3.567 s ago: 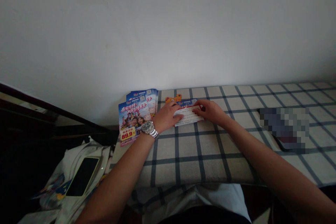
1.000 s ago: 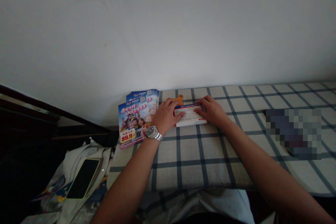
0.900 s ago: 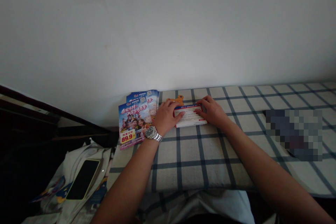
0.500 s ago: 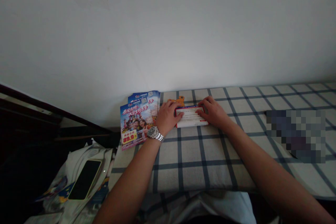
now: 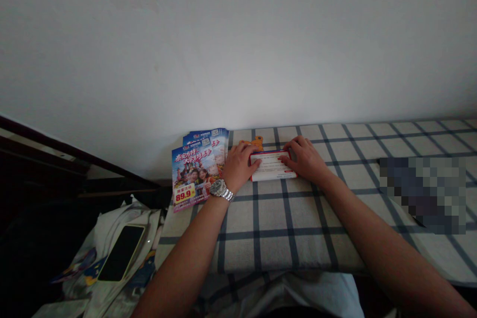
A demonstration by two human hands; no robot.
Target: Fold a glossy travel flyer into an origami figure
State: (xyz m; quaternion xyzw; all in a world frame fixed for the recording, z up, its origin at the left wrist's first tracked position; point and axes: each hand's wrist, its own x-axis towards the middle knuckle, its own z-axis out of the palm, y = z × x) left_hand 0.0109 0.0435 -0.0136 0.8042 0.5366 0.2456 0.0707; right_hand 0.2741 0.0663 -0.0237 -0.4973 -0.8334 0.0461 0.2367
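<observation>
A white leaflet with lines of print and red and blue edging lies on the checked cloth in front of me; it looks folded, though its far edge is partly covered. My left hand, with a metal watch on the wrist, grips its left end, thumb on top. At the other end my right hand holds the right side, its thumb over the printed face and fingers curled at the far edge. An orange bear-shaped item peeks out just behind the left fingers. Left of that hand sits a pile of colourful flyers.
The blue-and-white checked tablecloth runs along a pale wall. A blurred-out dark object lies at the right. Lower left, a phone rests on a white bag, beside a dark rail.
Both hands keep their places on the leaflet, with only a slight shift of the fingers. The whole view has moved a little.
</observation>
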